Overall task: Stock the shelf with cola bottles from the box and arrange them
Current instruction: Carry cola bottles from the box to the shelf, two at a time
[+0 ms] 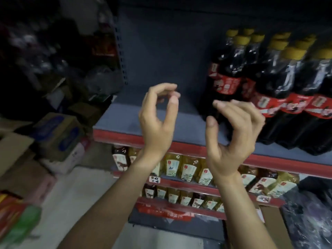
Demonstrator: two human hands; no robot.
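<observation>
Both my hands empty, fingers loosely curled: left hand (158, 115), right hand (231, 133). Dark yellow-capped, red-labelled plastic cola bottles (269, 90) just right of right hand on grey red-edged shelf (125, 123). Risk, I judge: careless sweep topples front bottle.

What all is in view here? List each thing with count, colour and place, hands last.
cola bottles: a group, exact count unclear, dark with red labels and yellow caps, right part of the top shelf
top shelf: one, grey with red front edge, left part bare
tea bottles: two rows, yellow and brown with pale labels, lower shelves
boxes: several, brown cardboard, one with blue print, on the floor at left
packs: a few, red and green, blurred, bottom left
left hand: one, fingers loosely curled, holds nothing, before the bare shelf
right hand: one, fingers loosely curled, holds nothing, before the cola bottles
</observation>
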